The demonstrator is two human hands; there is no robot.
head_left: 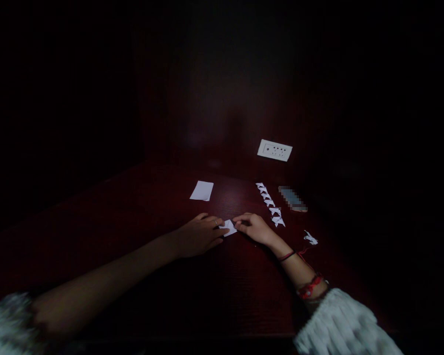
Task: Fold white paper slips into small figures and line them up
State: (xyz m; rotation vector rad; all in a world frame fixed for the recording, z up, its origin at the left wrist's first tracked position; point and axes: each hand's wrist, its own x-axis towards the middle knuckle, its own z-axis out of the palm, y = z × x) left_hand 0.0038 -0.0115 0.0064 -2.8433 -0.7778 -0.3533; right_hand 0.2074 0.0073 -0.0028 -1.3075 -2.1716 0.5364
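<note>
A small piece of white paper with fold lines lies on the dark red table between my hands. My left hand rests over its left side, fingers stretched out and spread, some of them touching the paper. At its right edge is my right hand, thumb and forefinger bent together at the corner, seemingly pinching it. Beyond my hands a stack of white paper sheets lies flat. To the right runs a slanting row of several small folded paper pieces.
A blurred-out phone lies right of the row. Nearer to me sits a crumpled white scrap, close to my right forearm. A white socket panel is on the wall behind the table. The surroundings are very dark.
</note>
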